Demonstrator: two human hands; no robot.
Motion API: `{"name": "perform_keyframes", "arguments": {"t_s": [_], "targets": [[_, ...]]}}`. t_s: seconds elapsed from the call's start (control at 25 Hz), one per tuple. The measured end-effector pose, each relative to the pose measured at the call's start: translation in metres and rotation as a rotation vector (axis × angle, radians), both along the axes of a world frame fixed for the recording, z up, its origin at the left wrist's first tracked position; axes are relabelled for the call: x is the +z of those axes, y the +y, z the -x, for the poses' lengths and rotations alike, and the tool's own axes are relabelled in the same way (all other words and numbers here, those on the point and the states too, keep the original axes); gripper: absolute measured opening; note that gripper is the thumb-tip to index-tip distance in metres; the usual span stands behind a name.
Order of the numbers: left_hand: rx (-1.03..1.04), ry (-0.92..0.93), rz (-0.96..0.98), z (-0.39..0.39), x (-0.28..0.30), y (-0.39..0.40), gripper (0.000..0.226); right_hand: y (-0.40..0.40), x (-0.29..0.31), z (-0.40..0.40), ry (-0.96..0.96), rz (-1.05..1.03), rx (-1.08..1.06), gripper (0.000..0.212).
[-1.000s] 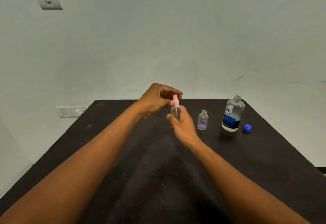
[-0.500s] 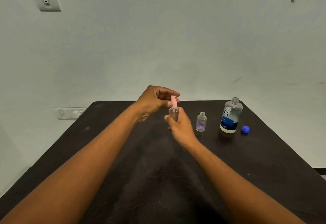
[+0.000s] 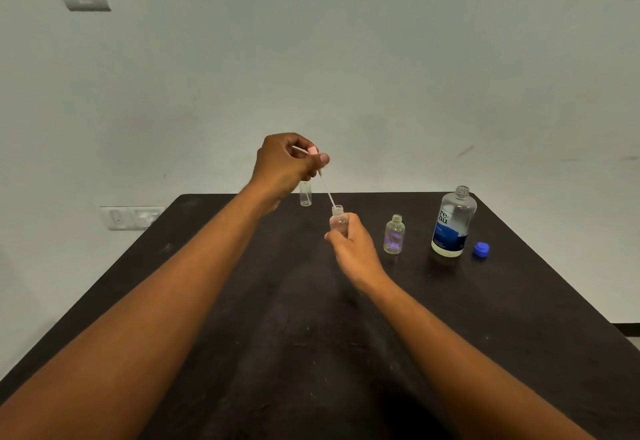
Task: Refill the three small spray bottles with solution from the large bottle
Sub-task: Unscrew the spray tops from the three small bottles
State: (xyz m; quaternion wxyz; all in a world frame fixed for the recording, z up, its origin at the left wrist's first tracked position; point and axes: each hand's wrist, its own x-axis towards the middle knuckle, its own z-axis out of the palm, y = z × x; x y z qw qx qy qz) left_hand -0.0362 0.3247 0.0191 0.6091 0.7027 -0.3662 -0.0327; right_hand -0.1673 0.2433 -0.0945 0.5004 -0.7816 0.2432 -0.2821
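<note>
Left hand (image 3: 285, 166) pinches a pink sprayer top (image 3: 313, 151); right hand (image 3: 353, 247) grips a small bottle (image 3: 338, 222). Its loose tube (image 3: 327, 190) could drip onto the counter (image 3: 311, 335).

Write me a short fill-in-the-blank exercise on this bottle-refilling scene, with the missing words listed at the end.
1. The pink spray top with its thin tube is held up in the ______ hand.
2. The right hand grips a small bottle whose neck is ______.
3. The blue cap lies on the table just to the ______ of the large bottle.
4. Another small bottle, touched by no hand, stands between the held one and the ______ bottle.

Missing words: left; open; right; large
</note>
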Motion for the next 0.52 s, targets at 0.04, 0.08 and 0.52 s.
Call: {"name": "perform_keyframes", "arguments": {"t_s": [0.04,0.08,0.52], "targets": [[0.016,0.048,0.021,-0.006,0.003,0.002,0.028,-0.003,-0.003,0.001,0.042,0.012,0.009,0.021],[0.034,0.089,0.035,-0.013,0.007,0.005,0.032,-0.005,-0.006,0.002,0.072,0.018,0.021,0.022],[0.074,0.148,-0.134,-0.047,-0.057,-0.008,0.022,-0.045,-0.014,-0.024,0.122,0.121,-0.138,0.020]]}}
